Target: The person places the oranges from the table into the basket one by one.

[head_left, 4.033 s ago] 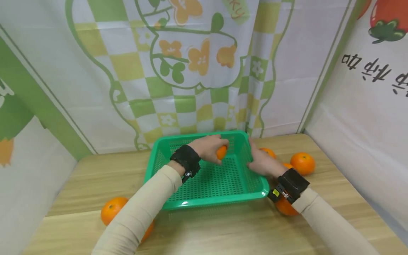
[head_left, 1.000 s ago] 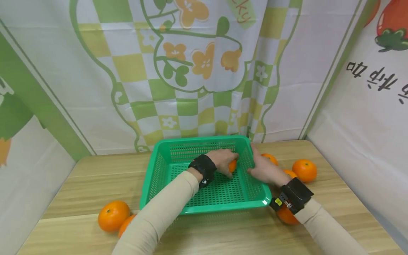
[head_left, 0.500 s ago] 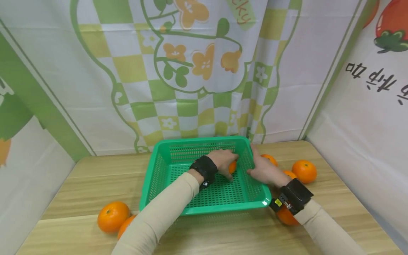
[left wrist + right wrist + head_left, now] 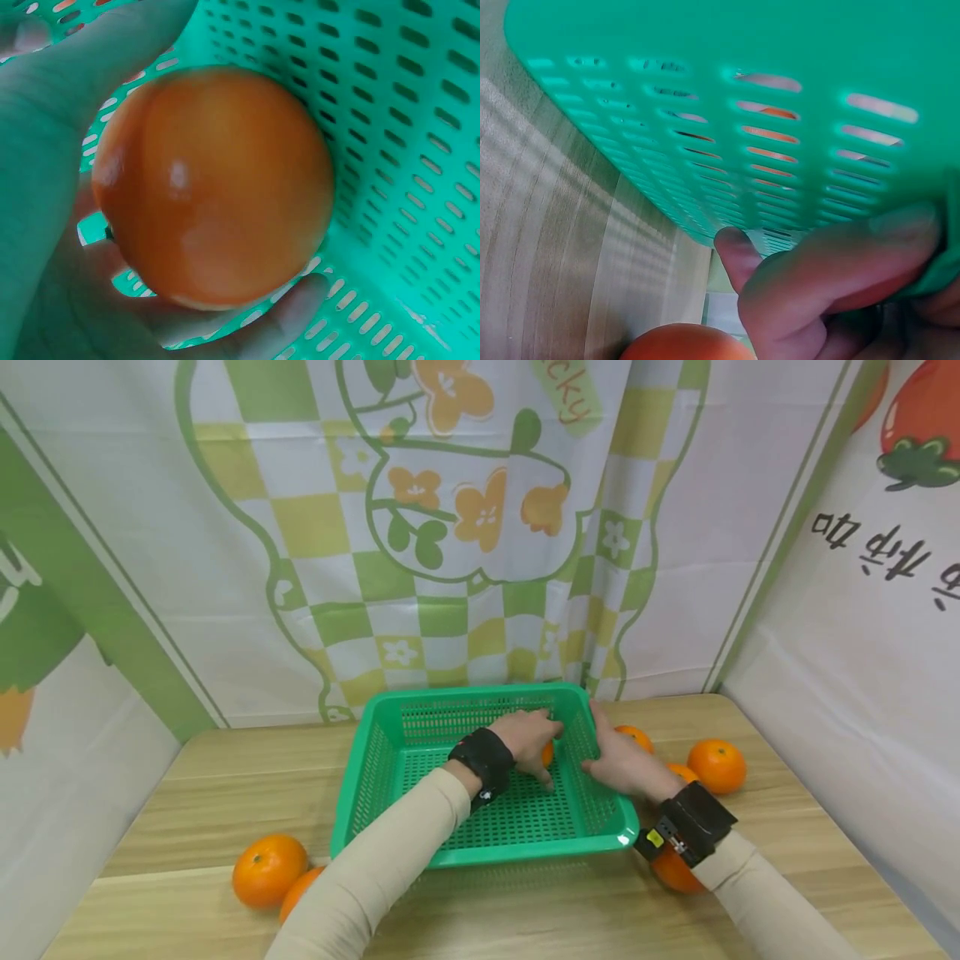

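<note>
A green perforated plastic basket [image 4: 480, 857] stands on the wooden table. My left hand [image 4: 525, 742] is inside it near the right wall, around an orange [image 4: 548, 753] that the hand partly hides. In the left wrist view the orange [image 4: 225, 187] lies against the basket wall. There the digits of my left hand [image 4: 52, 150] are spread about the fruit, and green mesh shows in gaps between them. My right hand [image 4: 626, 760] grips the basket's right rim, the thumb toward the inside; the right wrist view shows bent fingers [image 4: 840, 266] at the rim.
To the left sit two oranges, one whole in view [image 4: 270, 870] and one [image 4: 298, 893] partly behind the left sleeve. Several more lie right of the basket, among them an outer orange [image 4: 717, 766] and one under the right wrist [image 4: 677, 870]. A printed curtain [image 4: 465, 610] hangs behind.
Since the oldest frame my left hand has moved right and down with the orange to the basket's right side. Lately its digits have spread wider around the fruit. The right hand stays at the rim.
</note>
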{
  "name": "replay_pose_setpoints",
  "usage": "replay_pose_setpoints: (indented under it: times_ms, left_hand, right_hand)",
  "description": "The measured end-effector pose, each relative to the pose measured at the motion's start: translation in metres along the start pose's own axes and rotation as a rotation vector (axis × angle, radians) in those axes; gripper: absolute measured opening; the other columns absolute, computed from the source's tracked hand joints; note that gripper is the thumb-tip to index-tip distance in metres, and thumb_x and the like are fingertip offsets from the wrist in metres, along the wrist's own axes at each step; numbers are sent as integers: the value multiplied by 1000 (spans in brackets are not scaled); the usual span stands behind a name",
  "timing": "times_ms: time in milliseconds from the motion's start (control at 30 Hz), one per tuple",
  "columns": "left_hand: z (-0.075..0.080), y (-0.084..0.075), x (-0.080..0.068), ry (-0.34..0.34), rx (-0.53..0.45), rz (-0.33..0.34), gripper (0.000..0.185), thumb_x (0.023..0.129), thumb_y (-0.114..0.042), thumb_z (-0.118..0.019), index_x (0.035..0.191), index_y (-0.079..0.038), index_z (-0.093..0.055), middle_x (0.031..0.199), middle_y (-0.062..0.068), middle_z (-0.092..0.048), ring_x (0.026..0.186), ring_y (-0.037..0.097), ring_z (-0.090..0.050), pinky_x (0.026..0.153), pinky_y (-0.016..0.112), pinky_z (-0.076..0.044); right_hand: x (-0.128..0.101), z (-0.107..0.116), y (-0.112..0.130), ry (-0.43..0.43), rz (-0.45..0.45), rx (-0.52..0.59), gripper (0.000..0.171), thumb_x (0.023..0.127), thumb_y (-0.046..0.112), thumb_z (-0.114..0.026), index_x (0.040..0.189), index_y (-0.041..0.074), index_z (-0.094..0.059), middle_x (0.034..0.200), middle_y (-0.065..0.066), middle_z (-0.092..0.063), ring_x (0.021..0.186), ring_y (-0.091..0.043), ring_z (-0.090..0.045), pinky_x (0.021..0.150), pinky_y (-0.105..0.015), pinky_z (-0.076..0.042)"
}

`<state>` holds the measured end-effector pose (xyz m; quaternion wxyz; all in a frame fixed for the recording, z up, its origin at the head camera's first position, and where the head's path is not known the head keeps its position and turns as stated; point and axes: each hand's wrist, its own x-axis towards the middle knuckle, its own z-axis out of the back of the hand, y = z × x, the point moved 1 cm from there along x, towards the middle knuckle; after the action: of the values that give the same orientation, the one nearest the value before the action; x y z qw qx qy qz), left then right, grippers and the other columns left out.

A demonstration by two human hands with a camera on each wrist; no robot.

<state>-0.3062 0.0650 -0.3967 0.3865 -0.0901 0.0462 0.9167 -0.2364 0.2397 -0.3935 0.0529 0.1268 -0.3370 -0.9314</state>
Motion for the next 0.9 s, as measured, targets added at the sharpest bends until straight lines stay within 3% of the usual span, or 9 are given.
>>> replay_pose_setpoints:
  times_ms: [300, 400, 533, 733, 900]
  left_hand:
    - [11, 2, -11, 3, -98, -9, 85, 82, -54, -86, 152, -17, -54, 152, 7, -55, 128, 26, -64, 106, 39, -56]
    - [13, 4, -14, 1, -127, -7, 84, 83, -53, -86, 151, -16, -54, 152, 6, -55, 127, 25, -63, 103, 39, -57]
    - [13, 6, -16, 5, -136, -6, 84, 83, -53, -85, 152, -17, -53, 155, 6, -53, 129, 25, -62, 104, 38, -56]
    - [19, 7, -19, 11, -134, -8, 86, 83, -52, -86, 153, -16, -53, 153, 8, -53, 126, 26, -62, 102, 39, -57]
    - [23, 7, -24, 18, -142, 32, 89, 81, -53, -87, 154, -19, -51, 154, 9, -52, 128, 30, -61, 102, 42, -57]
  right_hand:
    - [1, -1, -2, -2, -4, -14, 102, 100, 9, -63, 167, 7, 14, 115, -32, -69, 75, -23, -69, 69, -36, -61]
    - [0, -1, -1, -4, -5, -14, 102, 100, 10, -63, 167, 7, 14, 119, -34, -68, 76, -24, -69, 70, -36, -61]
    - [-1, -1, 0, -2, -6, -7, 102, 100, 9, -63, 167, 7, 14, 130, -39, -63, 78, -24, -69, 71, -37, -62]
    - [0, 0, 0, 7, -14, 6, 102, 100, 10, -62, 167, 8, 15, 126, -38, -64, 76, -24, -70, 69, -37, -62]
    - [-1, 0, 1, 12, -16, 32, 102, 101, 9, -61, 167, 10, 17, 118, -34, -68, 72, -23, -71, 65, -37, -63]
